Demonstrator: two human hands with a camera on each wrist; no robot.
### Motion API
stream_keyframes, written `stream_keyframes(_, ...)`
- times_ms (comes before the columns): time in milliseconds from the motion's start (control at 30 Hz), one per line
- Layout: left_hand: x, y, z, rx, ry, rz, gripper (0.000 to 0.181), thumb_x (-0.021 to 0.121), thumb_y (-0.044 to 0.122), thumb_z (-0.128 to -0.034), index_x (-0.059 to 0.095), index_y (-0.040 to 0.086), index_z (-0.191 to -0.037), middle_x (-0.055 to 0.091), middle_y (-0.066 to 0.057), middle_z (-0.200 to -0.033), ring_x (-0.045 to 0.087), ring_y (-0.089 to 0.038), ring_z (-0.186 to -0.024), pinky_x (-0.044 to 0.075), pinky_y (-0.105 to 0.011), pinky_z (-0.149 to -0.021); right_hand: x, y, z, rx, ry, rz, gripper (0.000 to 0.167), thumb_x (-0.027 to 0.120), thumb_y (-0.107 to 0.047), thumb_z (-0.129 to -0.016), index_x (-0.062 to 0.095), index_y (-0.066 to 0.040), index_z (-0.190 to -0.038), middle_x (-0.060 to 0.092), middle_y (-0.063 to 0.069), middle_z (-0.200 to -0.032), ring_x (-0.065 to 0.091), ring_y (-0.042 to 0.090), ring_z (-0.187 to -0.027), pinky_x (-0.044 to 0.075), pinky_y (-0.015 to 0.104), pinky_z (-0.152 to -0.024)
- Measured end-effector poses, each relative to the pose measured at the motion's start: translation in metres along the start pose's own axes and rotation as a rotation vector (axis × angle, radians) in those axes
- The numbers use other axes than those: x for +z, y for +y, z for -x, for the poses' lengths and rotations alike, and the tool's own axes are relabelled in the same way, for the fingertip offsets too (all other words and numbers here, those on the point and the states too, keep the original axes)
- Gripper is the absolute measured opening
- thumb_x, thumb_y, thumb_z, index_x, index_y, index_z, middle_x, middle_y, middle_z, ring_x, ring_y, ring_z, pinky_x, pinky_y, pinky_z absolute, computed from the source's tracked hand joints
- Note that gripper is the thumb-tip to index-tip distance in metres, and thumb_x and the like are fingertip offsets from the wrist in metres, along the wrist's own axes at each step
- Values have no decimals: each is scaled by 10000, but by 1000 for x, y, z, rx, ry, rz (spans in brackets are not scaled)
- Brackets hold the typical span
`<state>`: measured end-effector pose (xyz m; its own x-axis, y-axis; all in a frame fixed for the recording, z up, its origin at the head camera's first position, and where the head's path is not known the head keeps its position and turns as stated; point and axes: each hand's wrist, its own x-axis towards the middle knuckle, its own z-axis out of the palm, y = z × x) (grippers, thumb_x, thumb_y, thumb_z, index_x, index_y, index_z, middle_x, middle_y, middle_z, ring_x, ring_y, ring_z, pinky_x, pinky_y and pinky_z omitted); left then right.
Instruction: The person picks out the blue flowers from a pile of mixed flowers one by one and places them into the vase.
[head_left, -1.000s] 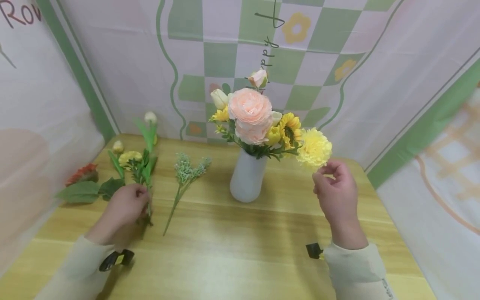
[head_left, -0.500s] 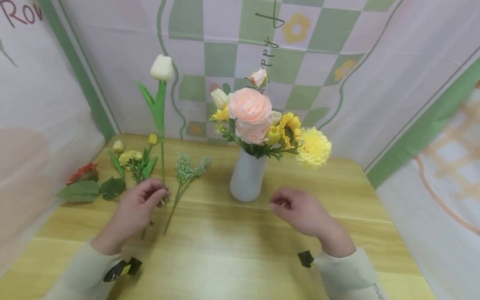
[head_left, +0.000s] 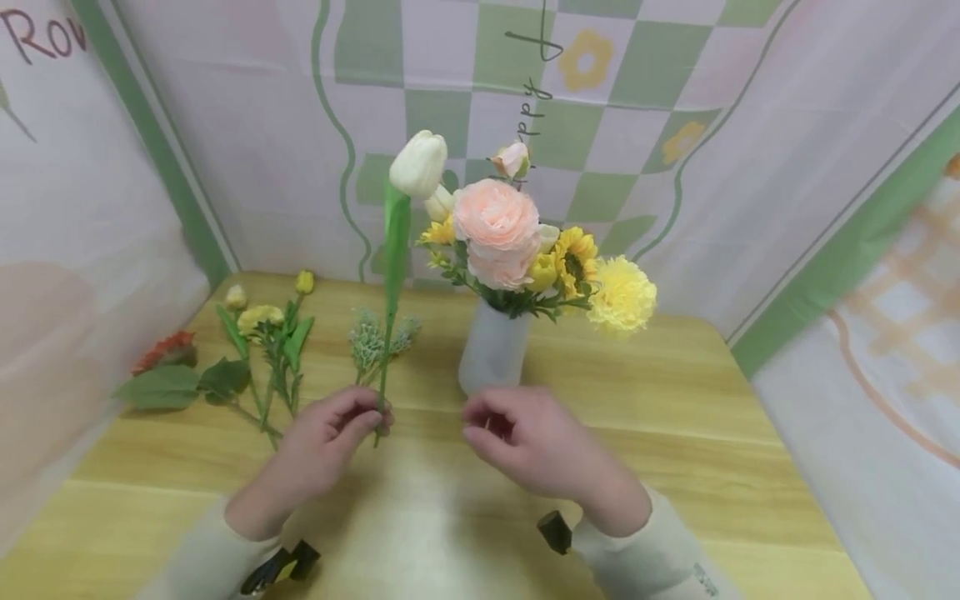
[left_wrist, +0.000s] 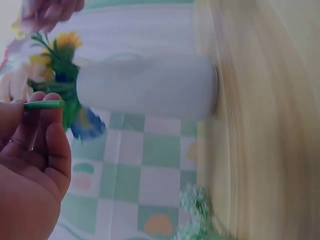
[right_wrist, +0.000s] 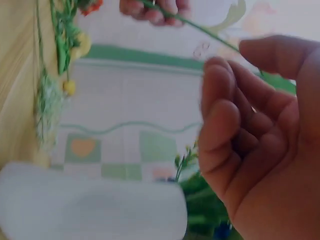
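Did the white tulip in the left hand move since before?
Yes. In the head view, the white tulip has moved to the right, closer to the white vase, with its stem pinched in the left hand.

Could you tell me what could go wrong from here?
The left grip pinches the white tulip low on its stem, so it might swing. The right grip, in front of the vase in the head view, could bump it. The yellow pompom flower, leaning outward, might be knocked loose.
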<state>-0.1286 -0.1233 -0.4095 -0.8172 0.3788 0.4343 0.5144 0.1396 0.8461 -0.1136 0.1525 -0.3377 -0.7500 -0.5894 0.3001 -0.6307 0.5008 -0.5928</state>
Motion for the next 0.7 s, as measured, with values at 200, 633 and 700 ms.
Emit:
stream_keyframes(200, 20, 13, 4, -30, -83, 203, 147, 534, -14, -999, 642, 63, -1062, 675, -67, -949, 673, -244, -844, 579, -373, -787, 9, -14, -5, -40, 179, -113, 182, 682, -107, -920, 667, -67, -1097, 613, -92, -852, 555, 75, -667, 507, 246, -554)
stream_keyframes(633, 45, 22, 6, 86, -227, 231, 222, 479, -55, -1002, 653, 61, -1077, 649, -4, -877, 642, -184, -746, 576, -353, -656, 16, -22, -4, -81, 447, -226, 130, 667, -16, -908, 675, -84, -1019, 604, -48, -774, 522, 132, -599, 477, 263, -491)
stream_keyframes(700, 44, 23, 5, 92, -241, 226, 229, 473, -51, -1008, 655, 63, -1086, 646, 5, -878, 638, -176, -746, 574, -346, -659, 14, -23, -5, -110, 467, -233, 156, 663, 5, -902, 676, -85, -1028, 606, -35, -773, 530, 138, -592, 483, 273, -486)
